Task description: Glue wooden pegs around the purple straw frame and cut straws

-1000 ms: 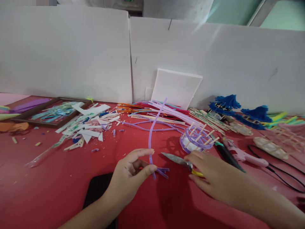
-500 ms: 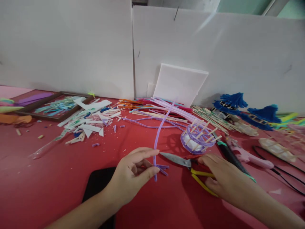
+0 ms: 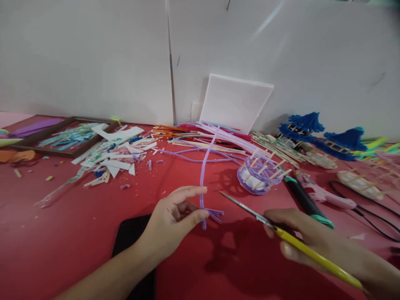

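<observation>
My left hand (image 3: 178,214) pinches a long purple pipe cleaner (image 3: 204,166) between thumb and fingers; it rises and curves slightly right at its top. Several short purple pieces (image 3: 215,214) stick out to the right by the thumb. In my right hand (image 3: 308,233) is a pair of scissors (image 3: 245,207), seen edge-on, with a yellow handle and a silver blade tip pointing left towards the pipe cleaner but apart from it. Beyond the scissors stands a small round purple basket-like frame (image 3: 260,173) with wooden sticks pointing up around it.
A black phone (image 3: 133,233) lies under my left forearm. At right are a black-and-green tool handle (image 3: 308,202), a pink glue gun (image 3: 328,196) and blue-roofed models (image 3: 343,141). White scraps (image 3: 118,160), a brown frame (image 3: 78,154) and pipe cleaners (image 3: 231,137) lie further back.
My right hand has lifted the scissors and turned them edge-on, drawing the tip slightly right, away from the pipe cleaner. My left hand keeps its pinch. The view has tilted down slightly.
</observation>
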